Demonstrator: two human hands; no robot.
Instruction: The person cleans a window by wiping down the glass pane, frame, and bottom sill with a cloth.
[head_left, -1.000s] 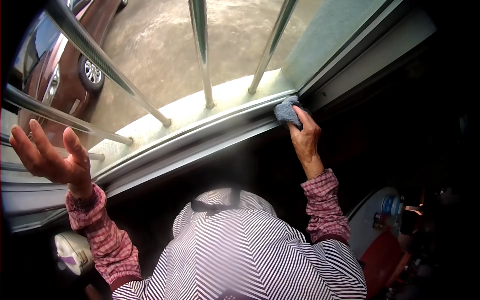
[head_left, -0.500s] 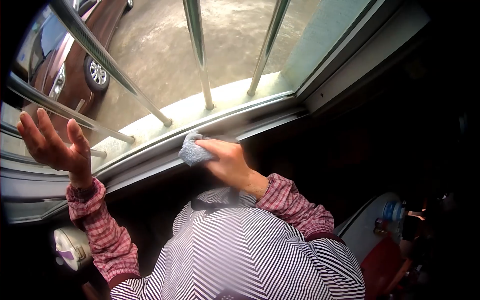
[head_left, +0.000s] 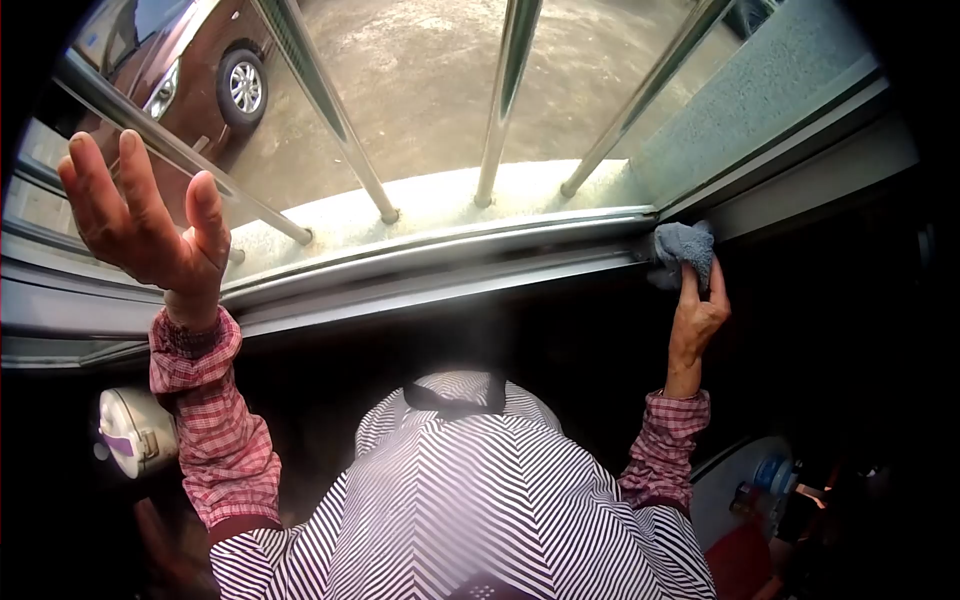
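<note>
My right hand [head_left: 698,315] grips a blue-grey cloth [head_left: 684,250] at the right end of the window's metal track [head_left: 430,280], by the corner of the frame. The cloth is bunched under the fingertips. At the left, my left hand [head_left: 150,220] is raised with its fingers spread and holds nothing. It is nearest to the metal bars [head_left: 330,110] and the left part of the window frame, in front of them in this view. Whether it touches the glass or a bar cannot be told.
Upright bars stand on the pale outer sill [head_left: 440,205]. Outside is a brown car [head_left: 190,90]. A white lidded container [head_left: 138,432] is at the lower left. A light-coloured table [head_left: 712,490] with a blue-labelled bottle [head_left: 772,472] is at the lower right.
My right hand moved left along the track with the cloth, then back to the right corner. My left hand stayed raised and spread. The whole view has shifted.
</note>
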